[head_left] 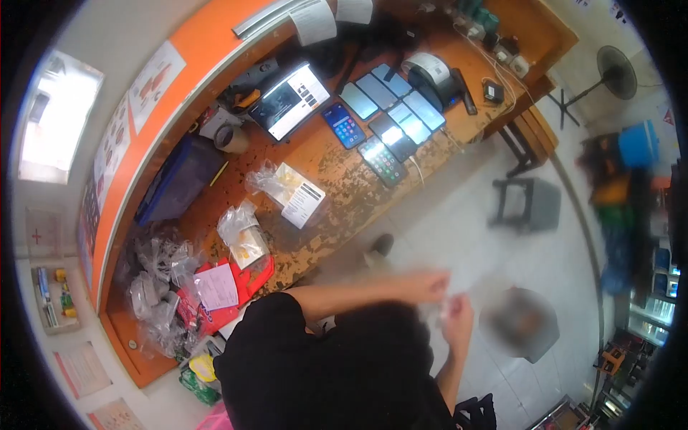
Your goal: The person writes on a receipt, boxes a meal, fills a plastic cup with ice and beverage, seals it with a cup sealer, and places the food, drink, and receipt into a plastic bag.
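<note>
My left hand (433,285) and my right hand (457,314) are close together over the floor, beyond the desk's edge. Both are blurred, with the fingers drawn together as in a pinch. A faint pale smear shows between them; what it is I cannot make out. Nearest on the desk (344,208) are a white box with a printed label (303,204) and a small box partly in clear plastic (247,247). Farther up lie several phones with lit screens, among them a dark blue phone (343,126).
A laptop (290,100) and a small printer (433,79) stand at the back of the desk. Crumpled plastic bags (154,294) and a red bag (251,283) fill the left end. Stools (527,204) and a standing fan (616,72) are on the right.
</note>
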Tool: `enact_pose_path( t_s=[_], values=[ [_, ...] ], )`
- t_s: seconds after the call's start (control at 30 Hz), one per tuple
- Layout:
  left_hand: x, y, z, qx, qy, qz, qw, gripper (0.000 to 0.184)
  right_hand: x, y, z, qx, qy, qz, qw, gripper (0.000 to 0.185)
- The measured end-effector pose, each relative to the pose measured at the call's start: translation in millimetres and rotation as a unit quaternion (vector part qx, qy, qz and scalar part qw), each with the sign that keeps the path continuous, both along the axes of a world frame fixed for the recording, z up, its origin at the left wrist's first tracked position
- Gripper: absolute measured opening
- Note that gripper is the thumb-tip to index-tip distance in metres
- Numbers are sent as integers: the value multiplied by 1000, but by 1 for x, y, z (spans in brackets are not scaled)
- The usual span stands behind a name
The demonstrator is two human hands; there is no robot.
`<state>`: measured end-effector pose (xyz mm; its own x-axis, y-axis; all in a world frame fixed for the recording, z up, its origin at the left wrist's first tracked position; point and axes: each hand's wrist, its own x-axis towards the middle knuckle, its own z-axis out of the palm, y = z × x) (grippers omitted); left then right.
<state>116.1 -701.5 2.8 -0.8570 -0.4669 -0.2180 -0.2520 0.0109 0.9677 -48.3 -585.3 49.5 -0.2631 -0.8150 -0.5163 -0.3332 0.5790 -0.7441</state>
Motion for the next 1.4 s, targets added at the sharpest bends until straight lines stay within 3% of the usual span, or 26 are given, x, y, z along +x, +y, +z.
enact_pose_path(
  t_s=[0.07,0.1,0.13,0.17,0.2,0.23,0.3,0.37,0.4,0.47,0.57,0.73,0.8,0.87,0.97,1.03,1.07,1.13,1.27,1.4],
  values=[
    [34,-49,1,-70,-92,5,993,40,-9,-3,-8,16,-54,-38,998,13],
    [50,-73,-21,-103,-154,34,982,41,-23,5,-27,-1,37,8,999,9],
    [73,-104,-37,-88,-156,149,972,40,-33,13,-39,-19,128,54,990,9],
    [98,-129,-48,-181,-202,278,921,46,-39,19,-44,-76,126,76,986,7],
    [116,-167,-2,-73,-266,345,897,40,-41,22,-41,-72,125,77,986,7],
    [154,-198,-58,-160,-306,387,855,38,-42,22,-31,-15,87,30,996,4],
    [216,-244,-70,-300,-361,425,773,45,-49,32,-30,49,48,-16,998,6],
    [255,-273,-97,-279,-488,428,707,59,-63,45,-38,-62,70,79,992,20],
    [270,-281,-106,-276,-491,425,709,59,-63,46,-36,-57,69,80,993,20],
    [288,-292,-116,-357,-491,406,683,73,-61,44,-25,93,89,25,991,26],
    [289,-305,-99,-286,-544,359,703,79,-61,31,-14,132,27,49,990,27],
    [297,-317,-94,-296,-606,279,684,86,-61,26,-9,164,-33,25,986,30],
    [305,-314,-94,-353,-605,320,638,84,-63,29,-8,172,-26,20,985,31],
    [315,-315,-84,-299,-606,373,636,84,-68,35,-12,158,9,10,987,31],
    [324,-306,-101,-343,-587,417,603,83,-69,43,-23,138,37,8,990,31],
    [325,-300,-122,-295,-591,369,654,79,-62,37,-23,150,14,4,989,31],
    [320,-295,-124,-296,-592,367,654,79,-60,34,-23,160,-5,2,987,30],
    [286,-282,-103,-271,-561,324,712,77,-62,39,-28,164,-10,-1,986,29],
    [269,-273,-95,-222,-543,350,730,79,-55,35,-19,151,-18,-10,988,29],
    [282,-275,-106,-239,-539,393,706,79,-71,52,-31,138,4,11,990,29]
  ],
)
